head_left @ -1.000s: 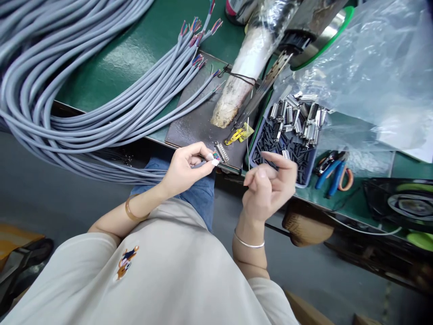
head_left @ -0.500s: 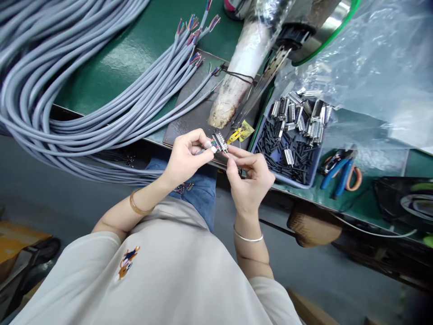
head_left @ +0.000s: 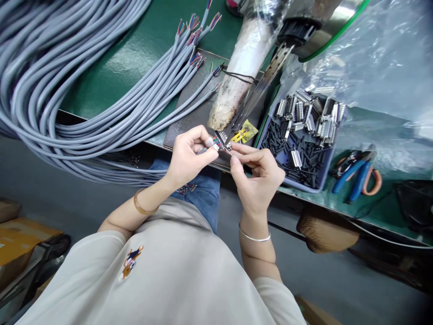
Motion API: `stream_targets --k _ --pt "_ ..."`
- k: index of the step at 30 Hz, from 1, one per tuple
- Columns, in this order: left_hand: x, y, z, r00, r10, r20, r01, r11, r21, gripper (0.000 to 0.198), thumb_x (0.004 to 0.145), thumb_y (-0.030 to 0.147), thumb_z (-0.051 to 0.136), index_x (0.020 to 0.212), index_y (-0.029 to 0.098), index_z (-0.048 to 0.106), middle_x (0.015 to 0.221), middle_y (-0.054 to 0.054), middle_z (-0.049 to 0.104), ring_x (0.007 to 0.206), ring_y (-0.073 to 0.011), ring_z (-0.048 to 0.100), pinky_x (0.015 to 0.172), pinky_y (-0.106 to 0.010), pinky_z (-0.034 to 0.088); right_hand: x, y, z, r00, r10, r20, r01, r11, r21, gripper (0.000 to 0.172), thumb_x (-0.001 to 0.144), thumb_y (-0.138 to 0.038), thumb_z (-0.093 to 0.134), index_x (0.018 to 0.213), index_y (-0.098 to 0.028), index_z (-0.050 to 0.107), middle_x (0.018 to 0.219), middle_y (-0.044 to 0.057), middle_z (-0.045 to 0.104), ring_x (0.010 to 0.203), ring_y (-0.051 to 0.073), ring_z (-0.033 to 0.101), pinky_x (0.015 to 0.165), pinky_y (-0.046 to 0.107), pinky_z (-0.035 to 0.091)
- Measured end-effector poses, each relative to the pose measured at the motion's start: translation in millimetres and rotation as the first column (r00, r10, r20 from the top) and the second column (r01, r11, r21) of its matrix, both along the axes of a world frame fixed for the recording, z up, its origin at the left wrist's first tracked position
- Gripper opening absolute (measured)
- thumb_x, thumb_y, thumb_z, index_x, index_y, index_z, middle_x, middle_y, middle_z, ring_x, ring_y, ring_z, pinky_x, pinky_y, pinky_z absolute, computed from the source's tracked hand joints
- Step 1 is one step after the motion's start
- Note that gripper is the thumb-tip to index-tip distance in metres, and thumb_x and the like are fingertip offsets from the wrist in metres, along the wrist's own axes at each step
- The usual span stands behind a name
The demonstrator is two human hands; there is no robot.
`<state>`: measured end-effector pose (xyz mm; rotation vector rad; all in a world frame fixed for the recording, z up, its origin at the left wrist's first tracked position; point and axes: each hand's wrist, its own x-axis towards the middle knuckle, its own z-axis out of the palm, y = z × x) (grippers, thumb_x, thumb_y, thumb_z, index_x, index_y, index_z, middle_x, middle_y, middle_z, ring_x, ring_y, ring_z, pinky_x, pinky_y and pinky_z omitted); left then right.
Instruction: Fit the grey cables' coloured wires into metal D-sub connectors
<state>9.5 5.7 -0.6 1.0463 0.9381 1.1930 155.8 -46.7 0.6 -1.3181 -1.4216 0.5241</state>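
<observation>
My left hand (head_left: 192,153) pinches a small multi-pin metal connector (head_left: 221,136) with thin coloured wires running into it. Its fingertips hide part of those wires. Opposite it, my right hand (head_left: 255,174) has thumb and forefinger closed on a thin pale wire (head_left: 229,153), whose end reaches the connector. Above both hands, a soldering iron (head_left: 270,67) with a perforated barrel slants down, its dark tip at the connector's right side; whether it touches, I cannot tell. Next to it lies a plastic-wrapped white cylinder (head_left: 233,81), charred at its lower end.
Grey cables (head_left: 135,108) with stripped coloured ends spread across the left. At right, a blue bin (head_left: 321,180) holds loose connectors and black sleeves. Blue-handled pliers (head_left: 358,176) and clear plastic sheeting (head_left: 382,81) lie further right. A yellow tag (head_left: 246,131) sits near the bin.
The connector has come under the iron's tip, which now overlaps its right side. Both hands have shifted slightly right in the picture, and the view has shifted a little too.
</observation>
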Motion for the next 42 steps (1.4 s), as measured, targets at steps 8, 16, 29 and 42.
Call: stream_targets --k 8,16,29,42 --pt "1.2 -1.9 7.8 0.999 0.024 -0.022 -0.024 1.000 0.002 0.017 0.067 0.010 0.065 0.067 0.018 0.050 0.063 0.006 0.055 0.043 -0.0006 0.037 0.039 -0.016 0.027 1.4 3.8 4.8 1.000 0.013 0.023 -0.014 0.999 0.034 0.011 0.088 -0.016 0.072 0.084 -0.021 0.063 0.108 0.005 0.081 0.095 0.018 0.079 0.079 0.030 0.068" --pt "-0.4 -1.7 10.5 1.000 0.004 -0.029 -0.005 1.000 -0.023 0.017 0.065 0.010 0.066 0.067 0.017 0.051 0.068 0.004 0.059 0.052 -0.0019 0.044 0.046 -0.014 0.034 0.1 8.7 8.4 0.984 -0.032 0.176 0.012 0.994 0.113 0.011 0.087 -0.013 0.073 0.087 -0.022 0.068 0.101 0.002 0.081 0.091 0.017 0.078 0.073 0.027 0.063" --pt "0.3 -1.7 8.2 1.000 -0.018 -0.015 0.017 0.997 -0.078 0.019 0.065 0.010 0.068 0.065 0.017 0.050 0.063 0.005 0.055 0.054 -0.0027 0.045 0.048 -0.015 0.035 0.6 4.1 9.6 0.939 -0.061 0.338 0.027 0.994 0.105 0.011 0.091 -0.020 0.071 0.082 -0.023 0.066 0.098 0.001 0.081 0.088 0.018 0.078 0.073 0.029 0.063" --pt "-1.9 2.2 13.4 0.999 -0.029 0.044 0.032 0.996 -0.078 0.021 0.067 0.010 0.069 0.065 0.018 0.050 0.059 0.007 0.054 0.047 -0.0013 0.041 0.044 -0.015 0.034 -0.8 9.5 17.3 0.904 -0.051 0.425 -0.030 0.983 0.181 0.010 0.090 -0.017 0.073 0.088 -0.025 0.067 0.097 -0.002 0.080 0.090 0.016 0.077 0.077 0.028 0.060"
